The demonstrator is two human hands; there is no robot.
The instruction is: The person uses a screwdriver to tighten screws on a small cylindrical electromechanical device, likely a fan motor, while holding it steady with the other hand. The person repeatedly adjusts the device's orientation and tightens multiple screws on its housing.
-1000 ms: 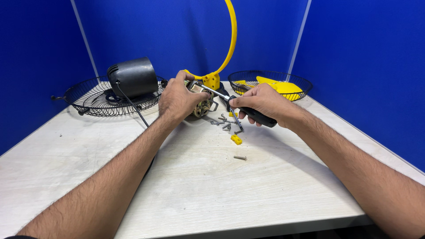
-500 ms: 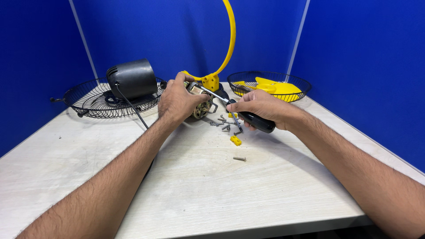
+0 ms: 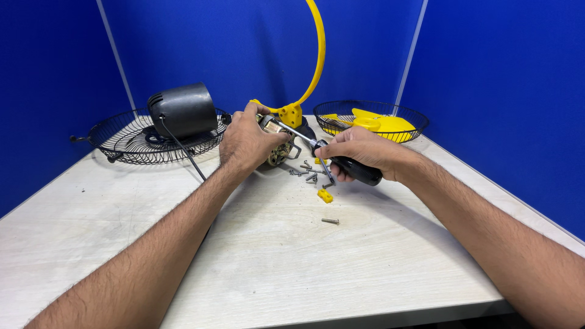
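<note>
My left hand [image 3: 247, 141] grips a small fan motor [image 3: 279, 152] with copper windings, holding it on the table near the yellow stand. My right hand [image 3: 358, 153] is closed on the black handle of a screwdriver [image 3: 356, 170]; its metal shaft [image 3: 292, 131] runs up and left to the top of the motor. Several loose screws [image 3: 309, 173] lie just below the shaft. A small yellow plastic piece [image 3: 325, 195] and a single screw [image 3: 330, 221] rest nearer to me.
A black motor housing [image 3: 183, 109] with a cord sits on a black wire fan guard [image 3: 122, 141] at the back left. A second guard [image 3: 409, 117] at the back right holds a yellow fan blade [image 3: 381, 123]. A curved yellow stand [image 3: 315, 58] rises behind. Blue partitions enclose the pale table [image 3: 274, 262].
The right hand with the screwdriver has shifted slightly; the left hand keeps its hold on the motor. Little else differs.
</note>
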